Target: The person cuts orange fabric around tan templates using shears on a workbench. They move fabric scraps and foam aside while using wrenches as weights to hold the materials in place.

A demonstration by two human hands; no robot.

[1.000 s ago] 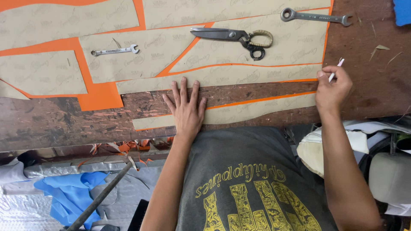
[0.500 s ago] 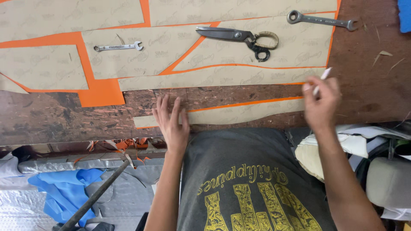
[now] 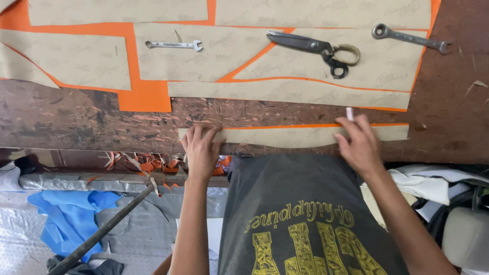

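Observation:
My left hand [image 3: 200, 150] presses flat, fingers spread, on the left end of a long tan paper pattern strip [image 3: 290, 135] lying over orange fabric at the near edge of a worn wooden table [image 3: 76, 122]. My right hand [image 3: 359, 143] rests on the strip's right part and grips a small white piece of chalk [image 3: 349, 113] that sticks up past the fingers. More tan pattern pieces [image 3: 285, 94] lie on the orange fabric [image 3: 145, 94] further back.
Black-handled scissors [image 3: 318, 48] lie on the patterns at the back, a small wrench [image 3: 173, 45] to their left and a ring wrench [image 3: 407, 37] to their right. Orange scraps [image 3: 147, 163] hang below the table edge. Blue cloth [image 3: 71, 216] and a dark rod [image 3: 102, 231] lie lower left.
Both hands have shifted left along the strip. The right hand came down from the strip's right end onto the paper, still holding the chalk.

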